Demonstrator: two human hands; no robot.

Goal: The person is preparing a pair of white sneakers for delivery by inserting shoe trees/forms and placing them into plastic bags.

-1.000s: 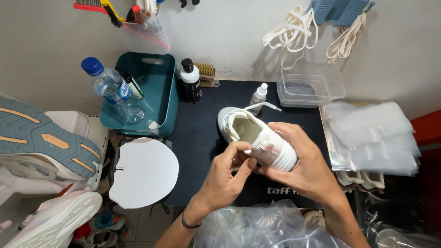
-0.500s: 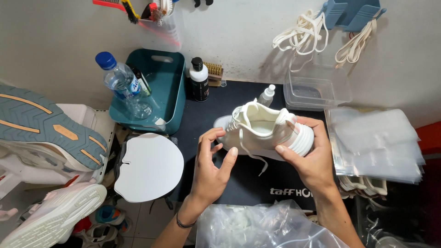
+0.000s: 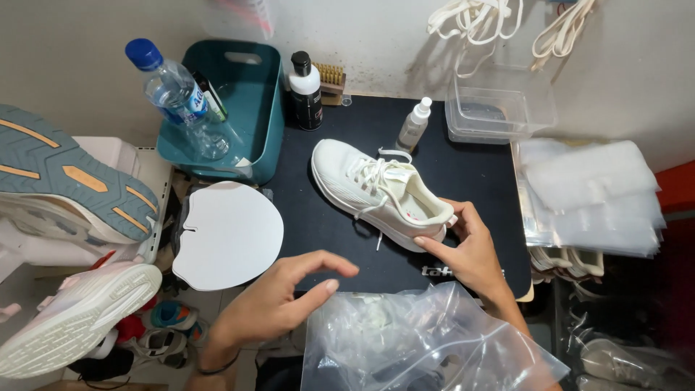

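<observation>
1. I see my right hand point(image 3: 470, 250) in a closed grip on the heel of a white mesh sneaker point(image 3: 376, 192), resting on the black matte surface point(image 3: 478, 181).
2. My left hand point(image 3: 279, 300) hovers open, fingers spread, empty, beside a crinkled clear plastic bag point(image 3: 420, 344).

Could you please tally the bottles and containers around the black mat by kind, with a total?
Clear plastic water bottle with blue cap: 1
Black bottle with white label and black cap: 1
Small clear spray bottle with white nozzle: 1
Teal plastic basket: 1
Clear rectangular plastic tub: 1
Total: 5
</observation>
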